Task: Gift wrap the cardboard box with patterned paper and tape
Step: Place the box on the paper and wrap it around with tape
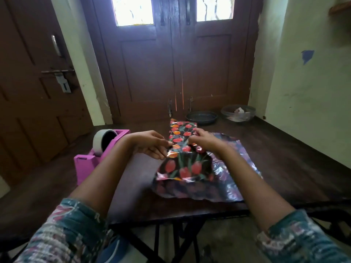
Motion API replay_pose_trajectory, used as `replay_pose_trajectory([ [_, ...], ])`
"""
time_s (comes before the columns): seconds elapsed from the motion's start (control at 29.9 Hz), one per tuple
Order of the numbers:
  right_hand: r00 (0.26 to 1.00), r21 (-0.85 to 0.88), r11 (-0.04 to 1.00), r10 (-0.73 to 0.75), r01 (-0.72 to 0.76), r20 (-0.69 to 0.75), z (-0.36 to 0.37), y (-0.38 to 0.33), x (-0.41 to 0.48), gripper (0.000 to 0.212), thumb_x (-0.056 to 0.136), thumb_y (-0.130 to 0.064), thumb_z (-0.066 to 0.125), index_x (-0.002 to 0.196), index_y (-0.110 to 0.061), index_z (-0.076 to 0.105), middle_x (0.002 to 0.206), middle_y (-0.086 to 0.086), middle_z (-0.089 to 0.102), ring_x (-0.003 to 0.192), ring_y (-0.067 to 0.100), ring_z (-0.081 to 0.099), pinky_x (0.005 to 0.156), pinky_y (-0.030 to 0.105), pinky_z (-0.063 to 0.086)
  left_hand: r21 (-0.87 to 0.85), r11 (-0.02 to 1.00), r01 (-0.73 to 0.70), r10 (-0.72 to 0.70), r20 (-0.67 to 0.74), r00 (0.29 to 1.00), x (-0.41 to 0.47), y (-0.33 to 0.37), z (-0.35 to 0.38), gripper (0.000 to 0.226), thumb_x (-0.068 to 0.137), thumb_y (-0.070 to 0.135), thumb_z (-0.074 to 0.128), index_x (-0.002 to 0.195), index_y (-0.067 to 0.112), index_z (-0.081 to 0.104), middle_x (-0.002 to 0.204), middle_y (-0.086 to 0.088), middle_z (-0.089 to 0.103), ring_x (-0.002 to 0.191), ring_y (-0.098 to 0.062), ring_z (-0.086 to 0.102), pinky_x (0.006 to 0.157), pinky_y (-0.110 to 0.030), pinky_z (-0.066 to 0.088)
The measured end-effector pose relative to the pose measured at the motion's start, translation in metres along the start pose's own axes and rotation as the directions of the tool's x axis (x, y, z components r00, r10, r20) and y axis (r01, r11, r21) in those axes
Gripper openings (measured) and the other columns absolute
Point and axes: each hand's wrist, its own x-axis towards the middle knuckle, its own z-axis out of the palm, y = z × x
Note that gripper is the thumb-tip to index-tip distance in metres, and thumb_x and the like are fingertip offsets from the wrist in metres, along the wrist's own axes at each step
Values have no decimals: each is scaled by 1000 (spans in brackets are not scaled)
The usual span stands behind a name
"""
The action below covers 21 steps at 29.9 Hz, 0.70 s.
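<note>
The box (187, 168) stands mid-table, covered by black paper printed with red and orange tulips, so no cardboard shows. The paper's shiny silver underside (233, 168) spreads over the table to the right and front. My left hand (152, 144) pinches the paper's edge at the box's top left. On the box's top, my right hand (205, 139) grips the folded paper. A pink tape dispenser (89, 164) carrying a grey tape roll (103, 141) sits to the left of my left forearm.
The dark wooden table (294, 168) ends at a front edge near my elbows. A dark round tray (201, 117) and a clear bowl (238, 112) holding scraps sit at the far side. Brown doors stand behind; a pale wall rises on the right.
</note>
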Motion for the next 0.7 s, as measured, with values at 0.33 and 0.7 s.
replay_pose_trajectory([
  [0.33,920,-97,994,78,-44,385,-36,-13,9,68,90,-11,52,148,-21,17,154,4,20,137,20,28,107,30,30,458,808,-371,511,-229,829,-9,-2,-1,18,75,24,76,87,24,62,93,2,63,88,-14,59,77,-30,51],
  [0.7,921,-258,916,354,-307,162,-51,31,10,66,94,-53,33,147,-15,20,148,14,32,134,33,34,109,41,30,760,607,-233,319,35,947,4,3,8,92,62,52,79,140,46,30,151,8,30,138,-19,27,113,-41,26],
])
